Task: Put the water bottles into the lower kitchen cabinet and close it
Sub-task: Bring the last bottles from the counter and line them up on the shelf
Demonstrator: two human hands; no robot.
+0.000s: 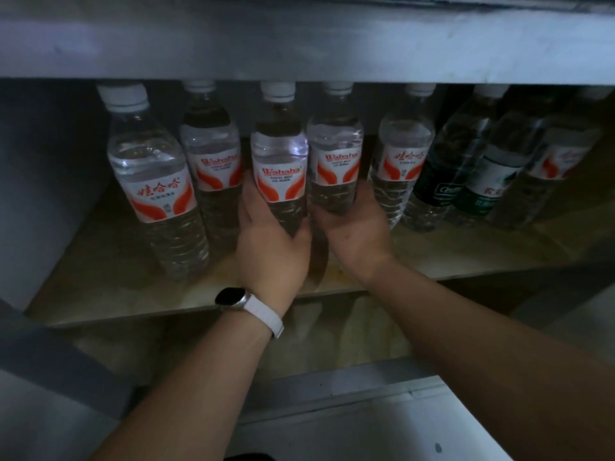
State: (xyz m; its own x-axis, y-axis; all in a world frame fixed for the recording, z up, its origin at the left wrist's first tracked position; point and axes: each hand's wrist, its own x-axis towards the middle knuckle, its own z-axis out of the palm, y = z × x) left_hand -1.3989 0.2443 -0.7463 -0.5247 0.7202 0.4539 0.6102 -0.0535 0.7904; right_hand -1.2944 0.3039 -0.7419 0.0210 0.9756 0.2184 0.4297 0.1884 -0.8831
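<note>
Two hands reach into the open lower cabinet, each wrapped round one water bottle. The left hand (273, 242), with a white-strapped smartwatch (234, 299) on its wrist, curls fingers and thumb round the lower body of the middle Wahaha bottle (279, 151); its fingertips are hidden behind the bottle. Just beside it, the right hand (354, 232) grips the neighbouring Wahaha bottle (334, 151) low down. The hands cover both bases, so it cannot be told whether these bottles stand on the cabinet shelf (109, 274) or are lifted off it. Both are upright and close together, touching or nearly so. To the left stand the front-left bottle (156, 181), nearest the camera, and the second bottle (213, 154) further back, both red-labelled. To the right comes another red-labelled bottle (399, 154), then a dark green-labelled bottle (444, 181) and a white-and-green-labelled bottle (491, 181), their print too dim to read. A last bottle (552, 161) fades into shadow at the far right. The grey cabinet rail (299, 44) above cuts off several cap tops. Below the shelf, a lower level is dim and blurred.
</note>
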